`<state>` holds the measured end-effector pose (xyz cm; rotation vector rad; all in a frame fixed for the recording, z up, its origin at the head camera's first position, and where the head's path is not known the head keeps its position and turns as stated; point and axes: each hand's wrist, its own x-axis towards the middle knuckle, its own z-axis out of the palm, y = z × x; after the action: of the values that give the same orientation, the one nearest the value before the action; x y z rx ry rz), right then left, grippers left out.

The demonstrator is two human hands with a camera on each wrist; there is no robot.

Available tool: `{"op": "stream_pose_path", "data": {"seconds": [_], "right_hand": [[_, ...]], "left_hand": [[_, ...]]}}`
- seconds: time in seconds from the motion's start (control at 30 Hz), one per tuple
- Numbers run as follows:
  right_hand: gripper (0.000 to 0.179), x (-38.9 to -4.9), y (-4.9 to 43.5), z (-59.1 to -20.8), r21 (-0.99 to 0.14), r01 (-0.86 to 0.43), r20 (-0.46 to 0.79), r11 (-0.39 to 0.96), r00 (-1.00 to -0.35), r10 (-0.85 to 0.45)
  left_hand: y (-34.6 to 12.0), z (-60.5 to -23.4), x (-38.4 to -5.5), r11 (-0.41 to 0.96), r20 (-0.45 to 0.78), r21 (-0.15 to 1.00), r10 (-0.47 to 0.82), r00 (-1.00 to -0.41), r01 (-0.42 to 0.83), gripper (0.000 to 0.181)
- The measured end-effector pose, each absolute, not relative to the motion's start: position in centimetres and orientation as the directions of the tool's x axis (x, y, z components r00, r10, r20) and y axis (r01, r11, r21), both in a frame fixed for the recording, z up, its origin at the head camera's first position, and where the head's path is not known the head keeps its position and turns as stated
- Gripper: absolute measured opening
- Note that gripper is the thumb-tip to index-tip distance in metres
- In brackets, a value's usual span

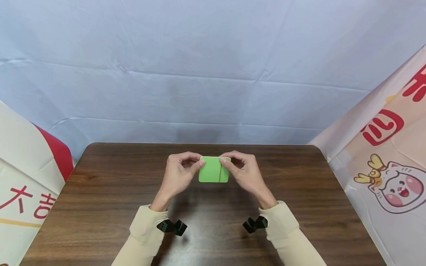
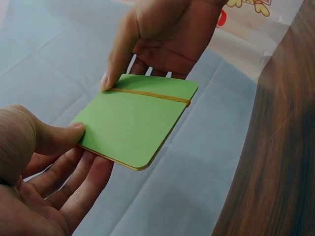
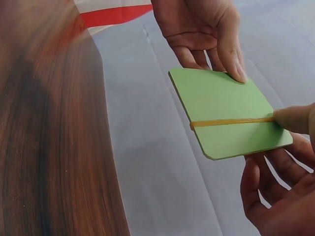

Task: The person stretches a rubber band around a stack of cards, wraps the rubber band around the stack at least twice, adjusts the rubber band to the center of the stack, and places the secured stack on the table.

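Between both hands, above the table, is a thin green card [image 1: 209,170] with rounded corners; it may be a small stack. A yellow rubber band [image 3: 231,121] runs across it, nearer the right side. My left hand [image 1: 178,173] pinches the card's upper left corner, thumb on the face, fingers behind. At the upper right my right hand [image 1: 247,173] pinches it the same way, its thumb tip touching the band close to the edge. In the left wrist view the green face [image 2: 133,125] is tilted and the band wraps round its edge. The card's back is hidden.
A dark brown wooden table [image 1: 110,192] lies under the hands. Behind it hangs a pale blue-grey cloth [image 1: 199,74]. Printed cloths flank it, one with red characters [image 1: 43,207] on the left, one with a cartoon cat [image 1: 399,188] on the right. Each sleeve cuff carries a black camera [image 1: 173,227].
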<state>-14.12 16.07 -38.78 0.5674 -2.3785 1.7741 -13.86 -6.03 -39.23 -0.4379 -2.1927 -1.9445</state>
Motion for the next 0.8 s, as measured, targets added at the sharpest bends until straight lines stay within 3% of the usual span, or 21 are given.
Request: {"op": "stream_pose_path", "data": {"seconds": [0.8], "right_hand": [[0.015, -13.77, 16.11, -37.95, -0.893, -0.338, 0.263, 0.297, -0.928, -0.264]], "left_hand": [[-5.26, -38.52, -13.47, 0.104, 0.330, 0.932, 0.150, -0.932, 0.347, 0.007]]}}
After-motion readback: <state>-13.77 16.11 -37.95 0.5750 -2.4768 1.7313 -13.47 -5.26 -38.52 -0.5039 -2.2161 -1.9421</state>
